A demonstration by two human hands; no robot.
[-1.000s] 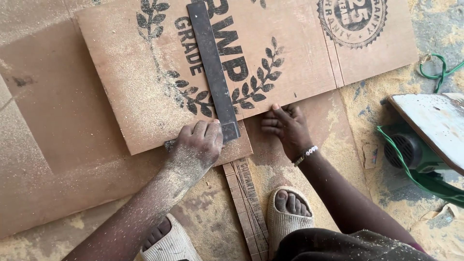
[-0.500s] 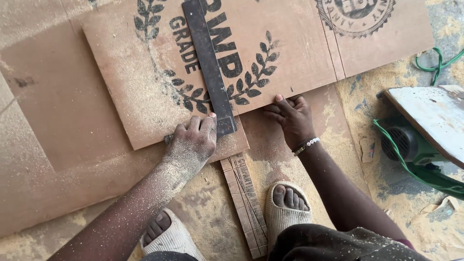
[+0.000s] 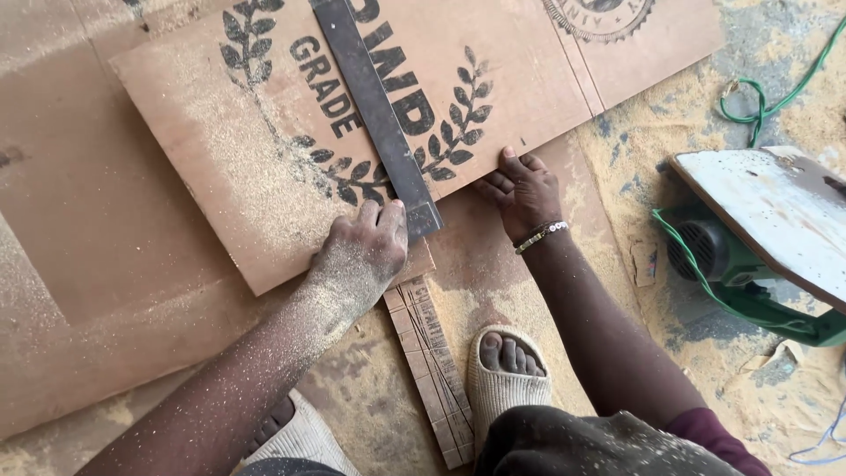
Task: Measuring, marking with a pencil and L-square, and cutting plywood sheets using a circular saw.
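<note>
A thin brown plywood board [image 3: 238, 167] with black printed markings lies on a larger sheet on the ground. A long dark metal ruler [image 3: 374, 106] lies slantwise across it, its lower end at the board's near edge. My left hand [image 3: 361, 251], dusted with sawdust, presses down on that lower end, fingers curled over it. My right hand [image 3: 526, 189], with a bead bracelet at the wrist, grips the board's near edge just right of the ruler.
A marked wooden strip [image 3: 432, 370] lies between my two sandalled feet [image 3: 507, 379]. At the right stands a green machine [image 3: 731, 264] under a white panel [image 3: 775, 211], with a green cable [image 3: 767, 101] on the sawdust-covered floor.
The view has drifted slightly. My left fingers have closed further over the ruler's end. My right hand stays on the board's edge.
</note>
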